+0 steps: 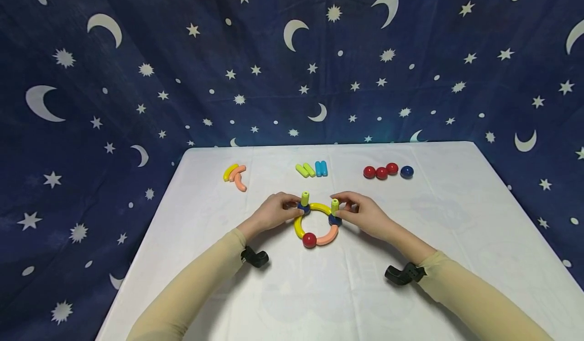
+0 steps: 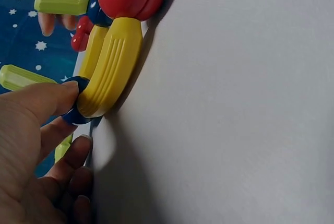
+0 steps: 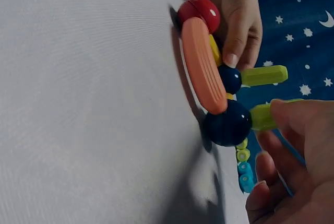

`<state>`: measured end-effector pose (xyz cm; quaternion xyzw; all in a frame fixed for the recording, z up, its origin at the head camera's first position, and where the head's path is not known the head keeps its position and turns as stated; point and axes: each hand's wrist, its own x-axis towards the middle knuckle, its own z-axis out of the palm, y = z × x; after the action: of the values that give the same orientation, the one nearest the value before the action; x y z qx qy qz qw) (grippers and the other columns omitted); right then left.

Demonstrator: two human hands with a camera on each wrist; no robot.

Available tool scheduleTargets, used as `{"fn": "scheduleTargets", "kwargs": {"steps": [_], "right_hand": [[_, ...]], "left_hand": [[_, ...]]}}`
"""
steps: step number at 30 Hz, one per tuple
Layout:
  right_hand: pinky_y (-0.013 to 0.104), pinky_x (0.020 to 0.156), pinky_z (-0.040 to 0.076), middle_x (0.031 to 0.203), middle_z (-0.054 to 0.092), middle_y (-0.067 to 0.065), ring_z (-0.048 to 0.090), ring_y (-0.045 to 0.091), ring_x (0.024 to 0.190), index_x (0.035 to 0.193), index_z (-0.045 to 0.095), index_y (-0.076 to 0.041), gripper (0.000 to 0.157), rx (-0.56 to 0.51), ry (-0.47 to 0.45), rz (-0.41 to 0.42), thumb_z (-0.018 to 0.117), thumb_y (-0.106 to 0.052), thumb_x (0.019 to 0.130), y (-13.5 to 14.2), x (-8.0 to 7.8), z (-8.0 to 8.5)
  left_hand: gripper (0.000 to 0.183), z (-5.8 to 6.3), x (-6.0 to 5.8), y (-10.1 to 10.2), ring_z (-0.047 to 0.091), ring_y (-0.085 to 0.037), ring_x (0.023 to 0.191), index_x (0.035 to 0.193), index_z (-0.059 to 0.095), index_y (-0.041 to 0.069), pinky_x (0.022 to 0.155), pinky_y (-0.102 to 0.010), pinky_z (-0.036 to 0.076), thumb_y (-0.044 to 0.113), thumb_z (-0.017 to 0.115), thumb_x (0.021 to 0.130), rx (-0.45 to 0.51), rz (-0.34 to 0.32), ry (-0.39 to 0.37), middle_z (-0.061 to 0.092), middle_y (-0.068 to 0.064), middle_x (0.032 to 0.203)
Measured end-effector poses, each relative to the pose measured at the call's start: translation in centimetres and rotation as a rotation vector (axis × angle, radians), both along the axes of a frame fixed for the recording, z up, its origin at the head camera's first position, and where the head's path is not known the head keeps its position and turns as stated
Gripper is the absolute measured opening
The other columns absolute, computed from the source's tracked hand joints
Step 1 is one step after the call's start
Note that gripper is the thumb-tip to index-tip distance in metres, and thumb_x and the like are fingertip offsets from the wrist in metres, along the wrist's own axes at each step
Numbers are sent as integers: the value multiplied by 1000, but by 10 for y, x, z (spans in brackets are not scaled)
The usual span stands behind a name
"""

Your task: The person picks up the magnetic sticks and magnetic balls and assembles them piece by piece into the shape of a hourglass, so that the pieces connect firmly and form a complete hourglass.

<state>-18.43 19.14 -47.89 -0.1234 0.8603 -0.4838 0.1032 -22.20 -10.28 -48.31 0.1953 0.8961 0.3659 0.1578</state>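
Note:
A ring of curved rods and balls lies on the white table. Two yellow curved rods point(image 1: 320, 207), an orange curved rod point(image 3: 202, 65), a red ball point(image 1: 309, 240) and two dark blue balls make it up. A green rod stands upright on each blue ball. My left hand point(image 1: 275, 211) pinches the left blue ball point(image 2: 77, 114) between thumb and finger, below its green rod point(image 2: 23, 78). On the other side, my right hand point(image 1: 365, 213) pinches the right green rod point(image 3: 262, 117), just above the right blue ball point(image 3: 227, 123).
Behind the ring lie loose yellow and orange curved rods point(image 1: 240, 183) at left, green rods point(image 1: 308, 169) and blue rods point(image 1: 321, 168) in the middle. Several red balls point(image 1: 381, 173) and a dark blue ball point(image 1: 407, 172) sit at right. A starry cloth point(image 1: 274, 52) hangs behind the table point(image 1: 292, 300).

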Motion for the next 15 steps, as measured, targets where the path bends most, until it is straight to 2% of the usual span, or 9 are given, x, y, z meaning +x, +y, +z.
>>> {"fn": "scheduleTargets", "kwargs": {"steps": [2, 4, 6, 9, 12, 15], "right_hand": [[27, 64, 45, 100, 61, 6, 53, 24, 86, 128, 62, -10, 43, -18, -13, -45, 79, -26, 91, -1, 1, -2], [27, 63, 44, 95, 60, 7, 52, 23, 82, 116, 62, -9, 37, 3, -28, -82, 80, -28, 90, -2, 5, -5], [29, 64, 42, 87, 58, 5, 51, 21, 79, 101, 64, -10, 30, 79, -26, -96, 80, -33, 89, -3, 10, -7], [33, 65, 39, 78, 56, 0, 49, 20, 77, 83, 67, -18, 30, 246, 10, -69, 78, -45, 88, -9, 17, -11], [35, 68, 37, 75, 56, -3, 49, 19, 81, 77, 68, -23, 33, 362, 60, -54, 77, -53, 87, -17, 18, -13], [35, 68, 36, 73, 56, -3, 49, 20, 80, 75, 67, -22, 33, 402, 61, -74, 76, -51, 87, -23, 15, -10]], "left_hand": [[40, -1, 0, -2, 55, -19, 95, 129, 71, 14, 83, -34, 48, 35, 74, 95, 8, 8, 2, 66, 2, 107], [40, -1, 1, -5, 55, -19, 95, 128, 71, 14, 84, -34, 48, 35, 74, 95, 6, 25, 10, 66, 2, 106], [39, -1, 1, -8, 56, -18, 95, 126, 72, 13, 85, -33, 48, 35, 75, 94, 5, 48, 17, 66, 3, 106], [39, 0, 2, -12, 55, -18, 93, 124, 72, 12, 83, -33, 48, 35, 77, 93, 4, 79, 23, 66, 3, 104], [37, 0, 2, -13, 54, -19, 90, 120, 71, 12, 78, -33, 46, 35, 78, 92, 11, 83, 25, 64, 2, 101], [35, -2, 3, -13, 52, -19, 86, 115, 70, 13, 73, -32, 43, 37, 79, 90, 15, 82, 14, 63, 2, 97]]}}
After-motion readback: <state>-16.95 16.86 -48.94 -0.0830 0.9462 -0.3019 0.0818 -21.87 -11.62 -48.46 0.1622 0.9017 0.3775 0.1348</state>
